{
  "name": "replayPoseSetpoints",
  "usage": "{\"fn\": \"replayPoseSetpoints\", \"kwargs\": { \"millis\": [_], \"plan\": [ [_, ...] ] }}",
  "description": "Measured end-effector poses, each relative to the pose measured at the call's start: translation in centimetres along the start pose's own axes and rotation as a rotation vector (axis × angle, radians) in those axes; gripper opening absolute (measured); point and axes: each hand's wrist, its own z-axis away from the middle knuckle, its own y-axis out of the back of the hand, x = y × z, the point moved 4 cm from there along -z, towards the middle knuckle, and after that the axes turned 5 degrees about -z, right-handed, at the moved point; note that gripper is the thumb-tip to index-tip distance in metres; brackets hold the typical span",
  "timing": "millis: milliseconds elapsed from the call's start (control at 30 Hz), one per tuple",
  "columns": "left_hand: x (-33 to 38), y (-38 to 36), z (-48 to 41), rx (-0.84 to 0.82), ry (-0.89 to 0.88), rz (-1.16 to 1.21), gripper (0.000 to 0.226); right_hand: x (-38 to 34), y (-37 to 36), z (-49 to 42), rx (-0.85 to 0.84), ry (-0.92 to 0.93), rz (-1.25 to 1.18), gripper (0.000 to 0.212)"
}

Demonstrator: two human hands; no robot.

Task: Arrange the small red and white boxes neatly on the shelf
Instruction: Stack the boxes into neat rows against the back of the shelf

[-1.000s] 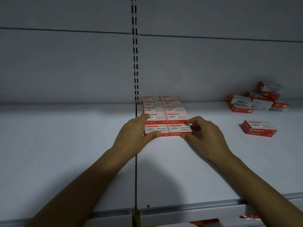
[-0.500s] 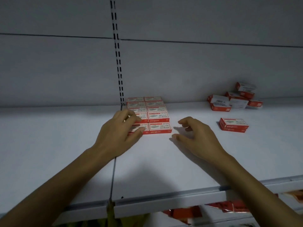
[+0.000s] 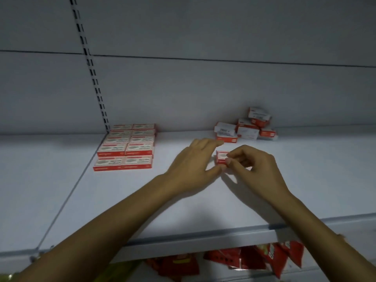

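Honestly, the main worry is the loose box (image 3: 221, 157) twisting in a skimpy grip. The right hand (image 3: 257, 169) pinches it with just the thumb and forefinger tips, and the hand covers the box's right part, so only the left end pokes out. A hold that shallow lets a small box pivot or drop on the way over, I'd guess.

The left hand (image 3: 193, 165) is loosely spread next to that exposed end, with the thumb tip just beside the box's front corner. I can't tell whether it actually touches. I also can't tell if the box is lifted or resting on the shelf (image 3: 122, 200).

It sits between the two hands, well apart from the neat block (image 3: 126, 147) on the left and in front of the messy pile (image 3: 246, 127) at the back right.

The second risk is the arrival: slide it in too hard and it could shove the block's front row out of line — those boxes sit edge to edge, so one bump would likely spread. The pile also looks shaky, with boxes tilted on each other, so a stray knuckle could tumble it.
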Motion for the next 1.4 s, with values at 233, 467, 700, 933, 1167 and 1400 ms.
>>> {"fn": "replayPoseSetpoints", "kwargs": {
  "millis": [233,467,700,933,1167,1400],
  "plan": [
    [1.5,-6.3,-2.8,-0.022,0.218,0.034,0.062,5.6,5.7,-3.1,-0.078,-0.068,0.006,0.010],
    [2.0,-4.6,-1.4,0.256,0.305,0.084,0.049,8.2,2.9,-2.6,-0.137,-0.137,-0.223,0.030],
    [1.3,-4.0,-1.2,0.462,0.468,0.064,0.048,8.7,1.4,-2.6,-0.312,-0.011,0.043,0.072],
    [1.9,-4.0,-1.4,0.446,0.445,0.011,0.043,7.2,0.5,-3.7,-0.278,0.081,0.305,0.071],
    [1.6,-3.3,-1.1,0.434,0.459,0.048,0.039,5.7,2.5,-3.9,-0.455,0.081,0.444,0.052],
    [0.5,-2.9,-0.1,0.246,0.417,0.090,0.037,6.3,0.1,-4.7,-0.609,0.153,0.349,0.050]
  ]
}}
